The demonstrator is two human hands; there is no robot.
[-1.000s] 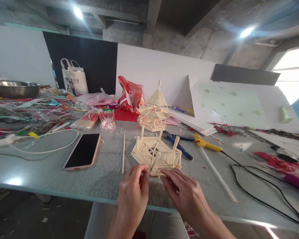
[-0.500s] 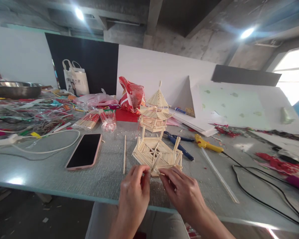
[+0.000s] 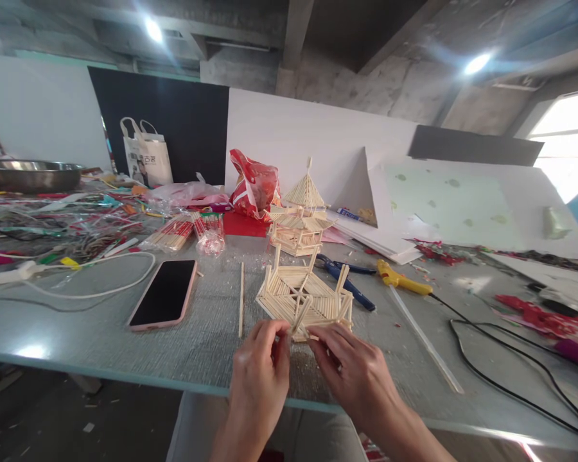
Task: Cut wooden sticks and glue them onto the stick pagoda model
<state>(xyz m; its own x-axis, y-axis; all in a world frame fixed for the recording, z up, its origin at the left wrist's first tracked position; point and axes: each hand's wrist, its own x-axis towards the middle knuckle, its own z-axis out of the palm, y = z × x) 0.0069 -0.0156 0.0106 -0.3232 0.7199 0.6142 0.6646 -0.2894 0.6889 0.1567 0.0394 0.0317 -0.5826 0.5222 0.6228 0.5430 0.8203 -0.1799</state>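
A six-sided frame of thin wooden sticks (image 3: pixel 289 289) lies on the table in front of me, with short posts standing up at its corners. At its near edge my left hand (image 3: pixel 264 359) is closed, thumb and forefinger pinched beside the front post. My right hand (image 3: pixel 349 366) pinches at the same edge from the other side. Whatever lies between the fingertips is too small and covered to make out. Behind the frame stands a tiered stick pavilion (image 3: pixel 304 208) with a pointed roof. One loose stick (image 3: pixel 241 300) lies left of the frame.
A phone (image 3: pixel 164 294) lies to the left, near a white cable (image 3: pixel 125 292). Blue-handled pliers (image 3: pixel 354 285), a yellow glue gun (image 3: pixel 404 281) and a clear glue stick (image 3: pixel 426 340) are on the right. Bundled sticks (image 3: pixel 173 231) and a red bag (image 3: pixel 254 185) sit farther back.
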